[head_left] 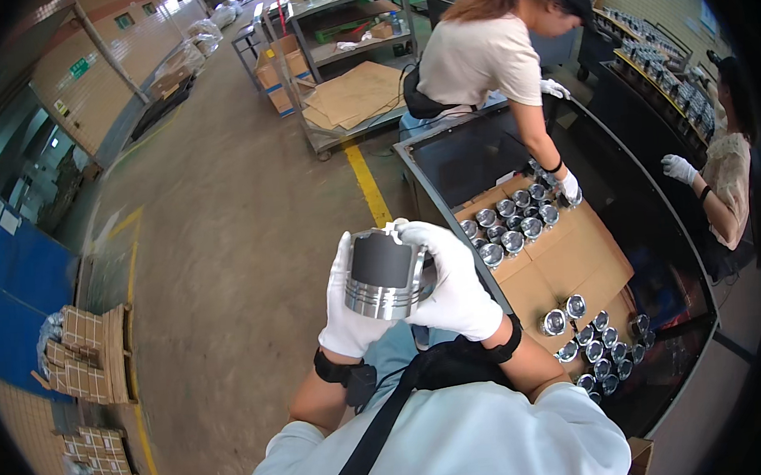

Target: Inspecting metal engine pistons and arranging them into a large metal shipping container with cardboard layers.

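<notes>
Between my two white-gloved hands is a shiny metal engine piston, held up in front of my chest. A dark grey patch covers its skirt, and the ring grooves face down toward me. My left hand wraps the left side, its fingers along the edge. My right hand grips the right side, fingertips over the top edge. To the right, rows of similar pistons stand on a cardboard sheet on a dark-topped table. A nearer group of pistons sits at the table's near end.
Across the table a co-worker reaches a gloved hand among the pistons. Another person stands at the far right. A metal shelf cart is ahead. Stacked cartons stand at left, beside a yellow floor line.
</notes>
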### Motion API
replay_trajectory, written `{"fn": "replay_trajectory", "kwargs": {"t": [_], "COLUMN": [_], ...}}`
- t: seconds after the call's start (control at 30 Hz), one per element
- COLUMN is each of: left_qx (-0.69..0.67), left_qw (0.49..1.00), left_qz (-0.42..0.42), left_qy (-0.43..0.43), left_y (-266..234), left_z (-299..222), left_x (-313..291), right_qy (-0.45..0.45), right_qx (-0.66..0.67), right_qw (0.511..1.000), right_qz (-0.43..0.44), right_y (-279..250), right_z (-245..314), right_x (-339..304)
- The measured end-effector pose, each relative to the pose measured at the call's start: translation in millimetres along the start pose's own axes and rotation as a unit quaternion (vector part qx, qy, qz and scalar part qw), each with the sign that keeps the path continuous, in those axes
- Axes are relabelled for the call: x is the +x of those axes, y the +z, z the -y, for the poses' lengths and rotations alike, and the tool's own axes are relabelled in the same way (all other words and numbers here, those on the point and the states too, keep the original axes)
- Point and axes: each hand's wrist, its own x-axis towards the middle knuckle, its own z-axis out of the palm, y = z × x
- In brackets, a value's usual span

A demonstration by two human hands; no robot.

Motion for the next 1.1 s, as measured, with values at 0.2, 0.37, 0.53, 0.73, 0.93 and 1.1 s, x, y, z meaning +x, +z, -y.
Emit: {"fn": "replay_trajectory", "kwargs": {"t": [0.2,0.37,0.53,0.73,0.93,1.1], "left_qx": [0.074,0.159,0.181,0.195,0.298,0.488], "left_qw": [0.994,0.983,0.973,0.96,0.938,0.838], "left_qz": [0.076,-0.02,-0.064,-0.122,-0.042,0.092], "left_qy": [-0.013,0.086,0.125,0.158,0.173,0.227], "left_y": [-4,-7,7,21,18,-6], "left_z": [-6,-8,-9,-3,-2,-10], "left_x": [2,-2,-9,-15,-21,-18], "right_qy": [-0.014,0.016,0.059,0.031,-0.009,-0.108], "right_qx": [-0.107,-0.085,-0.061,-0.097,-0.067,-0.017], "right_qw": [0.993,0.992,0.992,0.992,0.997,0.994], "right_qz": [0.041,0.087,0.091,0.079,0.047,-0.013], "right_y": [-6,-10,-8,-7,-5,-1], "right_z": [-2,3,7,8,6,-9], "right_x": [1,4,2,1,0,-7]}}
